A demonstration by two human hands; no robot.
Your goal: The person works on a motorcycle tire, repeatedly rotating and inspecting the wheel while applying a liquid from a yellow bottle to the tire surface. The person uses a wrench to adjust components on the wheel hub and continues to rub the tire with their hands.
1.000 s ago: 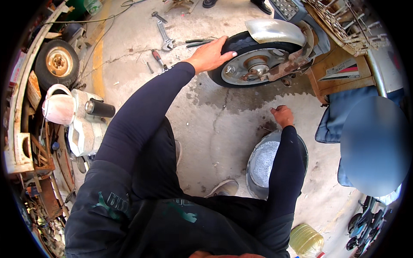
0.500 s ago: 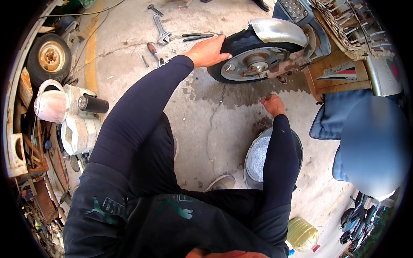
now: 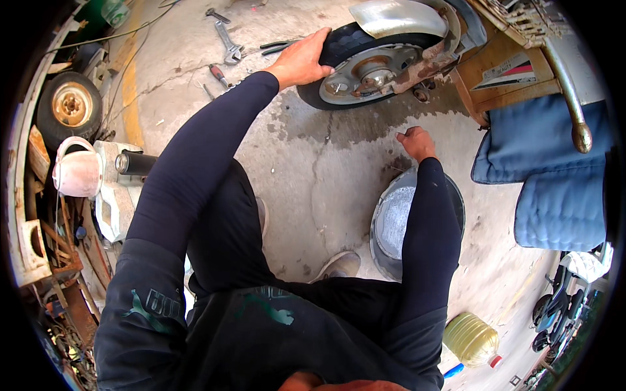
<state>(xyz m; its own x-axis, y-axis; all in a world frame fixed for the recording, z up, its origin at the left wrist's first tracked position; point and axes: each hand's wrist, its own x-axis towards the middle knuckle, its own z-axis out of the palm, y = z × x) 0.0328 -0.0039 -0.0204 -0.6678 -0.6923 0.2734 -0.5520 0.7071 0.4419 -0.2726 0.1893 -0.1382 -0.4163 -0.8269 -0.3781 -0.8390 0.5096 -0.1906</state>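
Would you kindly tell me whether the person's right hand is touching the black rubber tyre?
Apart: the head view shows grey concrete floor between the right hand and the black rubber tyre.

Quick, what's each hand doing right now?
Left hand: open, thumb and fingers spread against the tyre.
Right hand: curled closed, with nothing visible in it.

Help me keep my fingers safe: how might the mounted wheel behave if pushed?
The wheel would probably turn rather than roll away, as a rusty arm holds its hub. Its tyre likely feels firm, as its outline looks round by the left hand.
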